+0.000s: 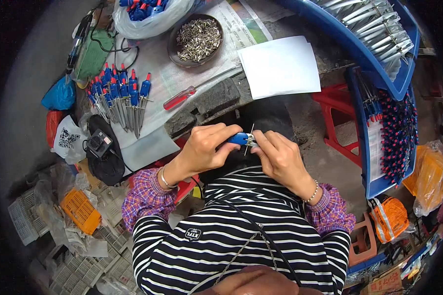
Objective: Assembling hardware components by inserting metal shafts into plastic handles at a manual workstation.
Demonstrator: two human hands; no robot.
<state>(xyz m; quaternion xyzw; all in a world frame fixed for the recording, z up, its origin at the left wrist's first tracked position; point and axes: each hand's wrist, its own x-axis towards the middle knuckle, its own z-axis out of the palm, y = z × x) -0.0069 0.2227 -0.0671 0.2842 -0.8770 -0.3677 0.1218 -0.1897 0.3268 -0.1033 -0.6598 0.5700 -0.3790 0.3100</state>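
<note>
My left hand (204, 147) grips a small blue tool handle (238, 139) in front of my chest. My right hand (276, 156) pinches the thin metal parts (250, 139) sticking out of that handle's end. Both hands meet at the handle, just below the edge of the workbench (216, 96). A row of several finished blue-handled tools with red tips and metal shafts (120, 98) lies on the bench to the left. A round dark bowl of small metal pieces (197, 39) stands further back.
A red-handled screwdriver (182, 97) lies on the bench near a white paper sheet (280, 66). Blue trays (379, 147) with metal parts and red-tipped tools are at the right, above a red stool (337, 123). Orange and white plastic baskets (79, 211) litter the floor at left.
</note>
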